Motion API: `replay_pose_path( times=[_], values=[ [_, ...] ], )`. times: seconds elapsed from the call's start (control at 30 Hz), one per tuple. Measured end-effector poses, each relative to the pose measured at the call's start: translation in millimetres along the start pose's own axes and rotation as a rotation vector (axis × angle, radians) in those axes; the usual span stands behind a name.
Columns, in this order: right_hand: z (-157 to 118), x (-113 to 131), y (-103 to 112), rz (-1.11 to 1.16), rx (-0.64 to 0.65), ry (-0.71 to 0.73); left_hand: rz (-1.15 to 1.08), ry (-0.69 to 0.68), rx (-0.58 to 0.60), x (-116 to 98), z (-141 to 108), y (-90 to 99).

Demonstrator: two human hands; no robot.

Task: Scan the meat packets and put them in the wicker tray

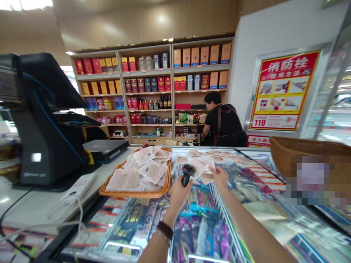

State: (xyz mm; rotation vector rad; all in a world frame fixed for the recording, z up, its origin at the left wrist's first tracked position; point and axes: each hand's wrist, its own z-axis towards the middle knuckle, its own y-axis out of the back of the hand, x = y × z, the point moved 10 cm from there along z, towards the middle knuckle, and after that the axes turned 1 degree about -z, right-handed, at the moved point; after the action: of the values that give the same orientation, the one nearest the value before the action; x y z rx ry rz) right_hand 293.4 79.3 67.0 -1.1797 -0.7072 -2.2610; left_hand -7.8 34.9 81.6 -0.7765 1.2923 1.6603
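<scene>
- A shop, no doubt about it, and we're right at the checkout
- Black till terminal sitting on the white surface
- Handheld barcode scanner up over a wicker tray of flat packets
- Glass-topped display case packed with bagged goods
- Behind it, wooden shelves lined with boxed liquor and bottles
- A person in a dark apron working by those shelves
</scene>
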Motion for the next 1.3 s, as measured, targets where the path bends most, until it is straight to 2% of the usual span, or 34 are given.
replay_pose_path(
  times=[0.13, 0.2, 0.27, 0.33, 0.47, 0.63, 0.73, 1.13, 1.3],
  values=[
    [-5, -12, 25, 0.050, -0.163, -0.116, -0.022, -0.008, 0.005, -2, -2, -0.7],
    [-9, -16, 29, 0.110, -0.183, -0.160, -0.031, -0.022, -0.010, -6, -4, 1.9],
    [-12, -20, 22, 0.214, -0.130, -0.199, -0.045, -0.032, -0.011, -9, -6, 3.6],
    [-15, -19, 9, 0.313, -0.024, -0.217, -0.073, -0.040, 0.007, -11, -7, 3.3],
    [-20, -10, -8, 0.404, 0.124, -0.213, -0.134, -0.052, 0.080, -13, -9, -3.0],
    [-19, -8, -10, 0.482, 0.124, -0.226, -0.136, -0.082, 0.201, -17, -13, -15.8],
    [-17, -9, -10, 0.500, 0.109, -0.220, -0.117, -0.096, 0.232, -20, -15, -18.5],
    [-19, -6, -8, 0.526, 0.092, -0.220, -0.097, -0.113, 0.168, -24, -15, -11.0],
    [-19, -13, -5, 0.488, 0.035, -0.253, -0.088, -0.072, 0.128, -24, -12, -6.1]
  ],
)
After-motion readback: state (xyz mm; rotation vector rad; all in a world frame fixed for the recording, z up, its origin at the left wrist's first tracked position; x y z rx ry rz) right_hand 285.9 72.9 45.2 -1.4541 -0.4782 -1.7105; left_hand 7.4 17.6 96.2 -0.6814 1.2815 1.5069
